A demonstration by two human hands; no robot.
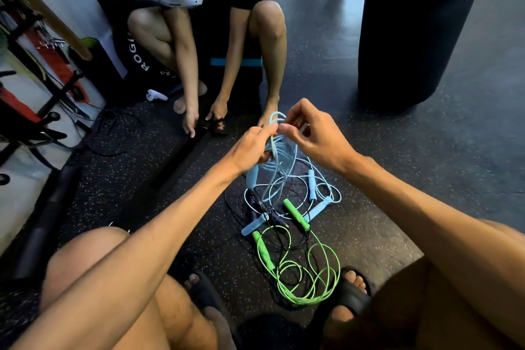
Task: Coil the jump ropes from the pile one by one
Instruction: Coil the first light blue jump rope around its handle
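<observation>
Fingers of our right hand (314,139) curl to pinch a strand of the light blue jump rope (279,152) at centre frame; our left hand (248,149) grips its gathered loops. Beneath, we list the pile (287,207), green rope (309,281) lowermost

A dark speckled rubber floor (426,179) ran across the whole scene. At the far side a second person (264,31) crouched barefoot, reaching down to a small black and red object (220,127) on the floor. A white controller (155,95) lay just left of that person's foot, near a black bag (139,60) with white lettering. A black punching bag (420,23) stood far right. A metal rack (51,99) with red items lined the left.
</observation>
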